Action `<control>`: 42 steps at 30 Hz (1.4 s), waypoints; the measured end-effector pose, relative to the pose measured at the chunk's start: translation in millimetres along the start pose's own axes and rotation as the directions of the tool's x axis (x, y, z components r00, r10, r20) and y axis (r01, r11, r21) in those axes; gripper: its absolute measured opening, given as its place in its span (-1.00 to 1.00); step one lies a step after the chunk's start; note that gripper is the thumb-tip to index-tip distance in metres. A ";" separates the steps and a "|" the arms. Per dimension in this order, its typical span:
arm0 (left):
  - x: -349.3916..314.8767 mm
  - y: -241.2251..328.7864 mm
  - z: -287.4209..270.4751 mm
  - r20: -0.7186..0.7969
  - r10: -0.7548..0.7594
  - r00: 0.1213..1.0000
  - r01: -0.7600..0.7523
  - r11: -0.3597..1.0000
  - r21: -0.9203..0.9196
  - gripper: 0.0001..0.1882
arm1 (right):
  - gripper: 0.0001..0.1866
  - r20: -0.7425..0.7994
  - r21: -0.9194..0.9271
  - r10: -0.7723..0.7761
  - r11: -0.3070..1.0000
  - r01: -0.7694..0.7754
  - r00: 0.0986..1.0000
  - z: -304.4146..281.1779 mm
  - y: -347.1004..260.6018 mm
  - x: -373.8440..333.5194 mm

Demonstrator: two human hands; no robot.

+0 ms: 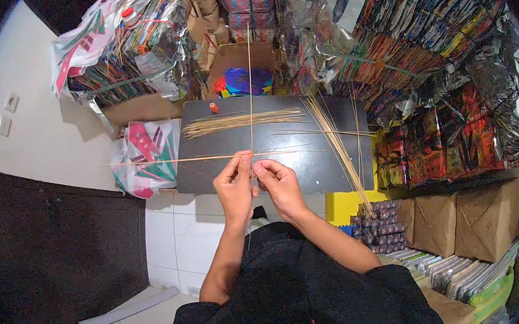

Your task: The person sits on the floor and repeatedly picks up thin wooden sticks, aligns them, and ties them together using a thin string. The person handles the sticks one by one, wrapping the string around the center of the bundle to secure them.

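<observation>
Two thin bamboo sticks cross at my fingertips: one long upright stick (250,88) points away from me, and a crosswise stick (166,161) reaches out to both sides. My left hand (235,189) is closed, pinching them at the crossing between thumb and finger. Close beside it, just below the crossing, my right hand (282,188) is closed in a pinch. What its fingertips hold is too fine to make out. Both hands are over the near edge of a dark low table (211,176). On the table's far left stands a small orange thread spool (213,107).
A bundle of bamboo sticks (243,121) lies across the table's back. Another bundle (335,136) slants past the right edge, with a loose stick (297,133) crossing it. Stacks of wrapped goods (398,42) rise behind and right; brown paper parcels (487,221) stand lower right.
</observation>
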State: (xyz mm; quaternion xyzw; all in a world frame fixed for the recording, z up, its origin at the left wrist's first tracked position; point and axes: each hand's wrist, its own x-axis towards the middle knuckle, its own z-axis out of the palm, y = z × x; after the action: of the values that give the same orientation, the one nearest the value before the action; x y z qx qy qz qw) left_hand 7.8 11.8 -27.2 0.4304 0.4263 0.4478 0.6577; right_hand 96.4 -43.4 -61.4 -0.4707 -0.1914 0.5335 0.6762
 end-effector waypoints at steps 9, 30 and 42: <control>4.4 0.9 1.2 0.022 -0.007 1.000 0.007 1.000 0.016 -0.74 | -0.73 0.038 0.038 0.023 0.999 -0.024 0.999 -5.3 -5.5 4.0; 7.8 -2.1 7.2 0.102 0.024 0.994 -0.023 1.000 -0.007 -0.77 | -0.71 0.189 -0.019 0.119 0.993 -0.118 0.975 -13.3 -21.9 9.3; 6.3 -2.8 8.4 0.132 0.044 0.990 -0.042 0.999 -0.013 -0.78 | -0.82 0.321 0.038 0.105 0.992 -0.123 0.941 -20.1 -30.3 9.0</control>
State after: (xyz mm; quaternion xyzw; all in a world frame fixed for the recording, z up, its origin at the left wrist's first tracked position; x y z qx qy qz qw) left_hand 17.9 15.7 -28.8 0.4648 0.3700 0.4345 0.6770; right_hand 131.2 -43.6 -47.9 -0.3691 -0.2547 0.6459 0.6178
